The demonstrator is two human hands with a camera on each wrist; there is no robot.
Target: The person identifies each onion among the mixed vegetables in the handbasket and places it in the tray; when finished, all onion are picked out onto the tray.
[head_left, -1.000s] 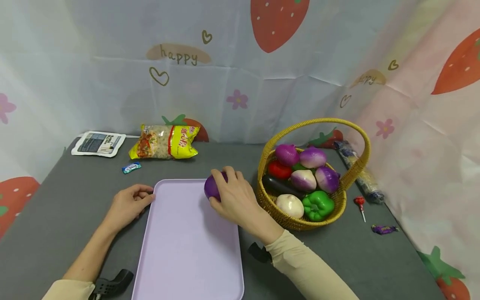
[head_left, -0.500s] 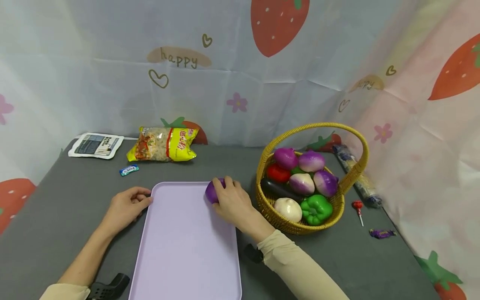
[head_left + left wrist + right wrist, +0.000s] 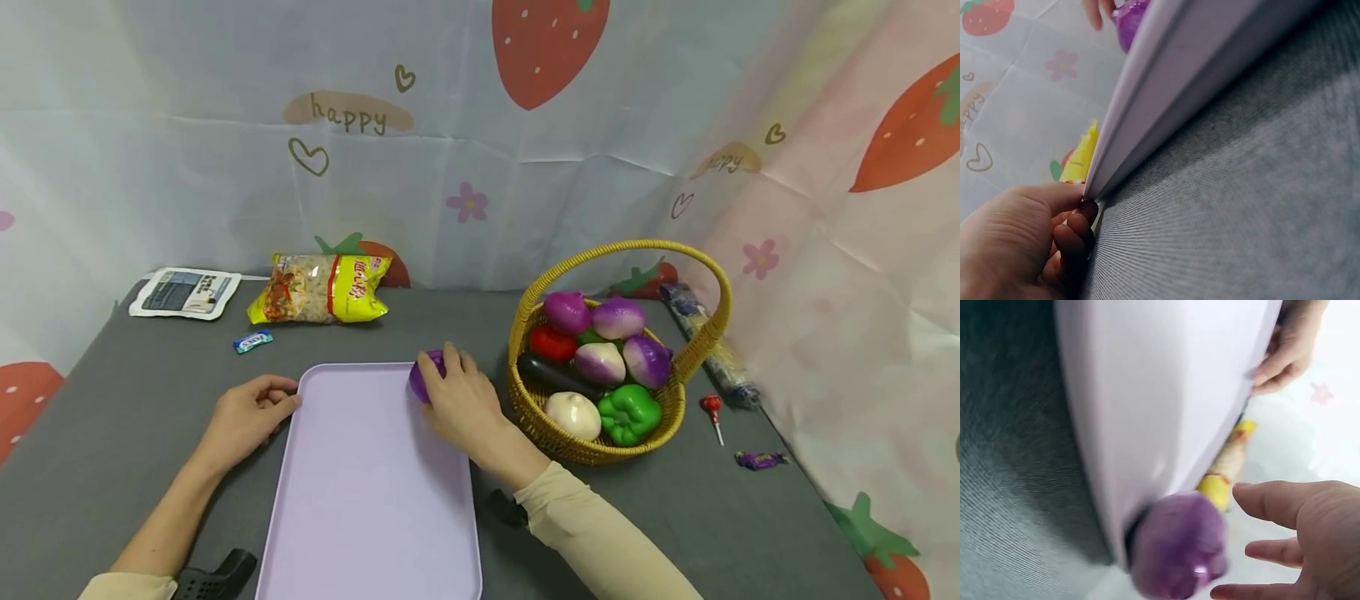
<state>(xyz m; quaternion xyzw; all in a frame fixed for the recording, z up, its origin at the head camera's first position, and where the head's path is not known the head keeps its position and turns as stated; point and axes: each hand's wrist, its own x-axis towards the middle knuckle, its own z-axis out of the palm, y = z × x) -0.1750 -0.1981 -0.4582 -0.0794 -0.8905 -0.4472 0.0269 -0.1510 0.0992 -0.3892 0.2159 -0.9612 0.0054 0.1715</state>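
Note:
A purple onion (image 3: 426,377) sits at the far right corner of a pale lilac tray (image 3: 375,500). My right hand (image 3: 468,412) is over and beside it. In the right wrist view the thumb and fingers (image 3: 1272,503) are spread, with a gap between most of them and the onion (image 3: 1179,547); one lower fingertip lies close to it. My left hand (image 3: 246,417) is at the tray's far left edge. In the left wrist view its thumb and a finger pinch the tray rim (image 3: 1122,131), the other fingers curled below.
Right of the tray stands a yellow wicker basket (image 3: 600,454) holding several vegetables, including a green pepper (image 3: 630,414) and an eggplant (image 3: 555,372). Behind lie a yellow food bag (image 3: 322,289), a white packet (image 3: 186,293) and a small candy (image 3: 252,341). A lollipop (image 3: 712,406) lies far right.
My right hand has lowered the purple onion slightly onto the tray's far right corner, and its fingers now stand apart from it. My left hand stays at the tray edge.

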